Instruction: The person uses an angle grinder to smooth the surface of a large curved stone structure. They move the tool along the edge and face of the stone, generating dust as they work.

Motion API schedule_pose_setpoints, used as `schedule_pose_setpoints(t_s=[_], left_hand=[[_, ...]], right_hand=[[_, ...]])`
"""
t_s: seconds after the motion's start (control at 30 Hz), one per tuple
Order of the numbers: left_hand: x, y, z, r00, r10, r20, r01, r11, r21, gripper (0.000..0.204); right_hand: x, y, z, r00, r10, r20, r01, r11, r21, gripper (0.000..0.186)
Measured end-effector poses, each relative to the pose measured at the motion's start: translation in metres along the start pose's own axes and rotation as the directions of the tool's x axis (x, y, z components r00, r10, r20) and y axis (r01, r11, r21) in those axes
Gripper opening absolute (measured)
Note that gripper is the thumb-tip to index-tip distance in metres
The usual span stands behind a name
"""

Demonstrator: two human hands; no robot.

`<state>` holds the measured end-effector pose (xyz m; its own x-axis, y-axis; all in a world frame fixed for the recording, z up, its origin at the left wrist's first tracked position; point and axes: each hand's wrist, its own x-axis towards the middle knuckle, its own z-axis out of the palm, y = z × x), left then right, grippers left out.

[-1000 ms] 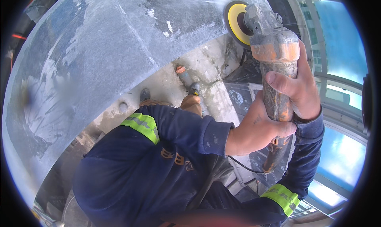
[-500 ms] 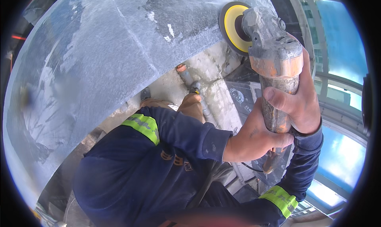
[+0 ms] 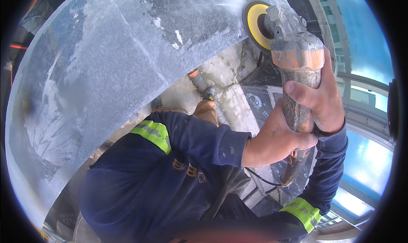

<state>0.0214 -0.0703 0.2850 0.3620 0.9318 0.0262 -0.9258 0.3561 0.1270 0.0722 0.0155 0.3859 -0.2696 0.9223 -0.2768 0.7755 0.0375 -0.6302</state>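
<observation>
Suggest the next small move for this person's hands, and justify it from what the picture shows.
Probably ease the grinder leftward, bringing its yellow-and-black disc over more of the grey surface. The disc sits by that surface's right-hand edge, pale patches lie to its left, and the left hand and right hand both grip the tool. Whether the disc touches is hard to tell.

Blue windows [image 3: 369, 35] beside a blotched floor [image 3: 219, 69]

Right of the fingers [image 3: 327, 69], the windows sit in pale grey frames [image 3: 361, 117]; lower than the fingers, white glare [image 3: 370, 163] fills the glass. The floor, pale and concrete-like, lies left of the fingers and well beneath, a grey, orange-ended pipe [image 3: 199, 80] showing there. Nearer the fingers, also left, a dark sheet [image 3: 258, 103] bears white print. Far left of them runs an orange-red strip [image 3: 18, 46].
</observation>
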Motion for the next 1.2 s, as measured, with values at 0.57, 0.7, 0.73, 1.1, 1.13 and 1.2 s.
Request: schedule_pose_setpoints(t_s=[0.57,0.7,0.73,1.1,1.13,1.2], left_hand=[[-0.008,0.007,0.002,0.998,-0.058,0.038,0.058,0.998,-0.018,0.078],[0.009,0.006,-0.002,0.993,-0.098,0.061,0.101,0.994,-0.05,0.078],[0.011,0.006,-0.003,0.99,-0.131,0.046,0.134,0.988,-0.072,0.078],[-0.001,0.007,0.0,0.995,-0.072,0.072,0.074,0.997,-0.02,0.077],[0.005,0.008,-0.002,0.991,-0.099,0.089,0.099,0.995,0.006,0.076],[0.014,0.009,-0.002,0.989,-0.125,0.081,0.128,0.991,-0.041,0.075]], right_hand=[[-0.002,0.003,0.012,0.988,-0.149,-0.035,0.152,0.986,0.074,0.104],[0.008,0.0,-0.003,0.999,0.02,-0.037,-0.02,1.0,-0.013,0.099],[0.01,-0.001,-0.005,0.999,0.029,-0.039,-0.03,1.0,-0.001,0.094],[0.0,0.001,0.0,0.997,-0.08,-0.006,0.08,0.997,0.012,0.105],[0.005,0.003,-0.004,1.0,-0.008,-0.015,0.008,1.0,0.005,0.1],[0.01,0.004,-0.012,1.0,0.028,-0.009,-0.027,0.999,0.046,0.092]])
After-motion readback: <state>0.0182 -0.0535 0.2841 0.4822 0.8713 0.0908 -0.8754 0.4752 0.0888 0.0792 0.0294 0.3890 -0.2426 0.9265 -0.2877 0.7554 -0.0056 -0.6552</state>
